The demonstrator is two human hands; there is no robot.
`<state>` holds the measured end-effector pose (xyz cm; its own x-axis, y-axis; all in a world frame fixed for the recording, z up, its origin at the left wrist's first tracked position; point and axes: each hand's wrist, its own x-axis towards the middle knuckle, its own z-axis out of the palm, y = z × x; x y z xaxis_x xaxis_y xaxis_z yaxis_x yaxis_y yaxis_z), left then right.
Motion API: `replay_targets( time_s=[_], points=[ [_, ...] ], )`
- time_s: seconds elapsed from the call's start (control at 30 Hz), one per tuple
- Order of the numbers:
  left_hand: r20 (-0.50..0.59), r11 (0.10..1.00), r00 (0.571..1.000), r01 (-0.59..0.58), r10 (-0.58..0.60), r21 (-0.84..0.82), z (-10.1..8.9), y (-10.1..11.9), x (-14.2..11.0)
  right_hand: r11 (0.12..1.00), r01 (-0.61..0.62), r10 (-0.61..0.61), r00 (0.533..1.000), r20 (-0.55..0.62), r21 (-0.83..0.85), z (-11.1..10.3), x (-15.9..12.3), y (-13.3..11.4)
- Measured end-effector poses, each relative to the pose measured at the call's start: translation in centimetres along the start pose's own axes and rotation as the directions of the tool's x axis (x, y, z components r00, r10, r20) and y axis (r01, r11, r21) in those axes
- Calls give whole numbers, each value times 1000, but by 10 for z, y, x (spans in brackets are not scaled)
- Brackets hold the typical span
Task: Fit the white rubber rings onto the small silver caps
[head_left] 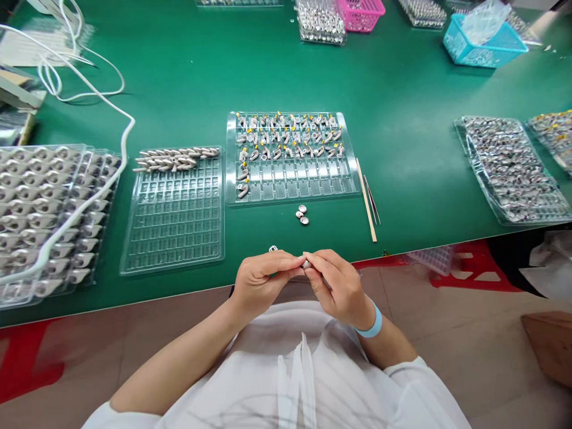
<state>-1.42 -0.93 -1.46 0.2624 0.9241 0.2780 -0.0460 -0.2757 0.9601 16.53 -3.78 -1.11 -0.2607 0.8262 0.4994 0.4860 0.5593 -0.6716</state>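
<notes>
My left hand (268, 277) and my right hand (337, 283) meet at the table's front edge. Between their fingertips is a small grey-white part (306, 264), mostly covered by the fingers, so its exact kind does not show. Just beyond my hands lie a few small round silvery pieces (304, 220). White rings (273, 248) rest on the table by my left hand. Ahead stands a clear plastic tray (295, 189) partly filled with rows of small grey curved parts with yellow bits. A wooden stick (367, 202) and tweezers (372, 202) lie to its right.
Left of centre is another clear tray (174, 232) with grey parts along its top. Stacked full trays (49, 214) sit at far left, crossed by a white cable (120, 161). A filled tray (513, 170), blue basket (478, 56) and pink basket (361, 18) are also on the table.
</notes>
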Motion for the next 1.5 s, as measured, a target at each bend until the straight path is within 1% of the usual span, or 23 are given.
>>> replay_targets(
  time_s=[0.13,0.3,0.43,0.57,0.67,0.77,0.83,0.93,1.0,1.1,1.17,1.23,1.27,1.33,1.4,1.5],
  points=[
    [18,995,998,59,-58,-77,-1,2,2,1000,-8,8,1000,-11,30,0,1,-1],
    [62,979,993,114,-105,-168,-2,1,4,998,-1,4,999,-53,69,2,1,-2],
    [75,962,986,162,-149,-220,-2,0,3,999,21,-18,997,-69,40,3,0,-2],
    [54,961,982,187,-180,-205,-1,-1,1,999,36,-38,997,-61,-31,4,-3,0],
    [50,975,987,160,-154,-155,-2,-1,0,996,58,-60,998,-28,-60,4,-4,2],
    [40,986,991,132,-128,-100,-2,0,0,997,47,-48,999,-22,-54,4,-4,3],
    [28,984,988,156,-154,-86,-1,1,0,1000,17,-17,999,-38,-16,4,-3,2],
    [21,972,979,205,-204,-117,0,2,0,998,-37,40,998,-51,57,3,-1,1],
    [32,970,981,196,-193,-145,0,1,1,994,-58,63,997,-50,87,1,1,0],
    [48,969,985,170,-164,-178,0,1,2,994,-53,59,997,-53,97,0,3,-1],
    [48,955,979,206,-200,-215,0,2,2,996,-39,44,998,-54,85,-1,3,0],
    [57,913,956,292,-288,-283,0,5,2,997,-27,30,998,-49,73,0,2,0],
    [70,880,936,349,-345,-321,0,7,3,997,-21,25,999,-45,73,0,1,0],
    [109,801,882,463,-458,-380,-1,10,6,996,-13,16,999,-38,84,1,0,1],
    [166,719,822,559,-545,-413,-2,12,10,995,-7,10,1000,-29,96,1,-1,1],
    [249,633,757,646,-604,-426,-6,12,16,995,8,-6,1000,-22,95,2,-3,2]
  ],
)
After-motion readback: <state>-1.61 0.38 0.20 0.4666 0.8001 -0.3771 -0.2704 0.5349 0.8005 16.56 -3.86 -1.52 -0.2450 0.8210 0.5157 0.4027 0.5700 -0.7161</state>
